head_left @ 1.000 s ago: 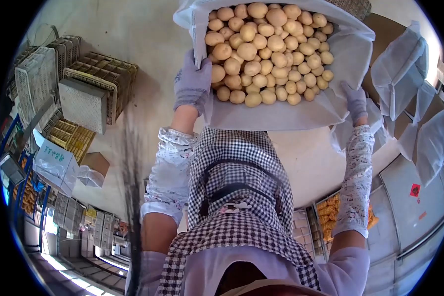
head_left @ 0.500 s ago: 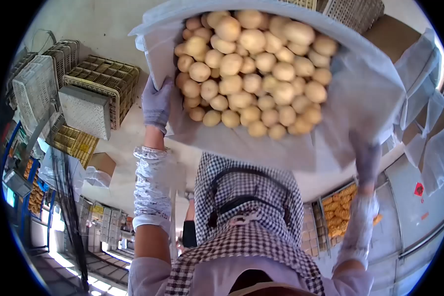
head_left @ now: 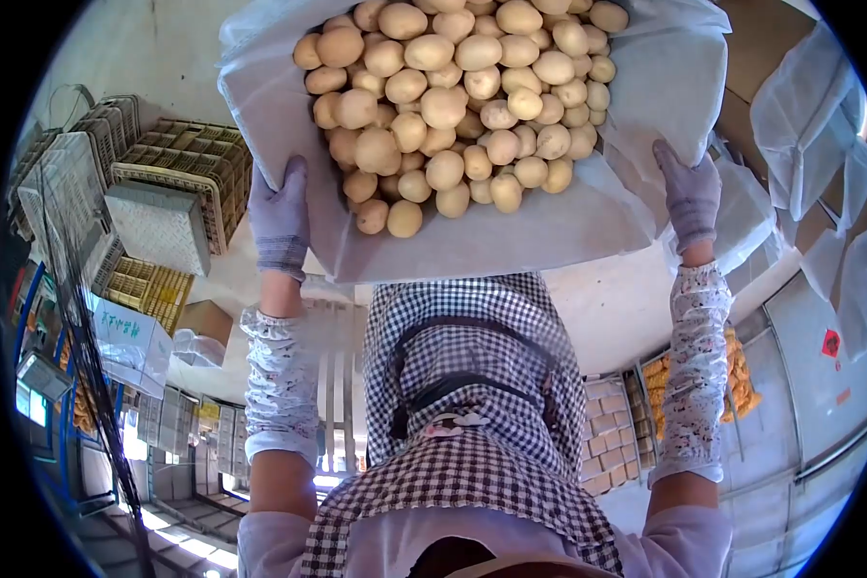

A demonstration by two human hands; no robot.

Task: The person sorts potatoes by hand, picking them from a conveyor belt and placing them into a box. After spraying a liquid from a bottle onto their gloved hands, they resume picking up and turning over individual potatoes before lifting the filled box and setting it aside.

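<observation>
Potatoes fill a container lined with white sheeting, held up high in front of the person, near the top of the head view. They are pale yellow-brown, heaped together and touching one another, and the pile runs off the upper edge of the picture. The white lining folds out over the sides, so the container under it is hidden and I cannot tell whether it is a crate or a box.

The left hand, in a light purple work glove, lies flat against the left side of the lined container with its fingers spread upward along the sheeting. The right hand, gloved the same, grips the right side, fingers curled over a fold of the lining. Both forearms wear patterned sleeve covers, and a black-and-white checked apron hangs between them.

Off to the left stands a stack of plastic crates, some yellow, some grey-white, with a white carton bearing green print near them. At the lower right a crate of orange fruit sits just beside the right forearm, though the view there is too distorted to say what kind. White bags hang at the right edge
</observation>
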